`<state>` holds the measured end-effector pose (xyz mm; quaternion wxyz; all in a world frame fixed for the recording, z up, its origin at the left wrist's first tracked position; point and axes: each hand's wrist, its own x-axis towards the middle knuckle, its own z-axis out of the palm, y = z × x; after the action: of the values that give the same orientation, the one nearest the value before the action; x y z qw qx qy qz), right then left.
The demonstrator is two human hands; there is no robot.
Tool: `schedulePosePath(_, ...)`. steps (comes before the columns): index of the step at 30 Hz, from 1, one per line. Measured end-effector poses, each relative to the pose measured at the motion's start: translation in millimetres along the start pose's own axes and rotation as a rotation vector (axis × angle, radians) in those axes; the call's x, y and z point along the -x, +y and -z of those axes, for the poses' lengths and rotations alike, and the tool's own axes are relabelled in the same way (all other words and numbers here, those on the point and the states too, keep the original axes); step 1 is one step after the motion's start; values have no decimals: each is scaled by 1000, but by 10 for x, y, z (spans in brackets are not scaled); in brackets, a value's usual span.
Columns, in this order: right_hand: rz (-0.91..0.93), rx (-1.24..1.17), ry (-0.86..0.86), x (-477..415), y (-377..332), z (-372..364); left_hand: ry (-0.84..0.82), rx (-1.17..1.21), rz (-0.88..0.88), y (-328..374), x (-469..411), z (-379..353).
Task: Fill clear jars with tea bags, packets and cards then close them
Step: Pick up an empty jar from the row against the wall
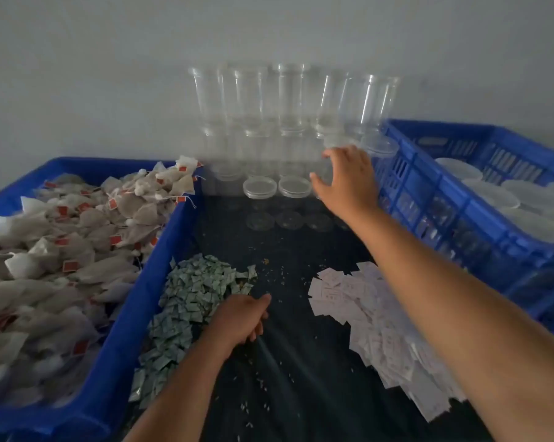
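Note:
Clear jars stand stacked in rows against the back wall, blurred by motion. My right hand reaches out to the right end of the lower row with fingers spread, at a jar but not closed on it. My left hand rests on the dark table, fingers curled at the edge of a heap of small green packets; whether it holds any is hidden. White cards lie heaped under my right forearm. Tea bags with red tags fill the left blue crate.
The left blue crate borders the packets. A blue slatted crate on the right holds white lids. Crumbs are scattered on the dark table surface between the heaps.

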<state>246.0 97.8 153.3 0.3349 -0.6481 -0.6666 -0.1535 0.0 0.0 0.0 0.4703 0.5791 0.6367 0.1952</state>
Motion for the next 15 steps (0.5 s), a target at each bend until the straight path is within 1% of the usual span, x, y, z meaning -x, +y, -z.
schedulePosePath(1,-13,96,-76,-139,58,-26,-42,15,41,21,-29,15)
schedulePosePath(3,-65,254,-247,-337,142,-24,-35,18,80,26,-72,3)
schedulePosePath(4,-77,281,-300,-432,179,-5,-15,41,77,37,-75,-9)
schedulePosePath(6,-69,330,-356,-520,249,-67,18,25,57,0,-82,-68)
schedulePosePath(8,-43,363,-351,-568,293,-110,45,-4,51,-20,-78,-77)
schedulePosePath(10,-20,367,-290,-625,316,-128,50,-4,47,-20,-86,-74)
schedulePosePath(13,42,310,-170,-631,310,-187,47,-6,32,-28,-74,-87)
schedulePosePath(15,61,249,-146,-626,273,-202,52,-20,21,-33,-75,-93)
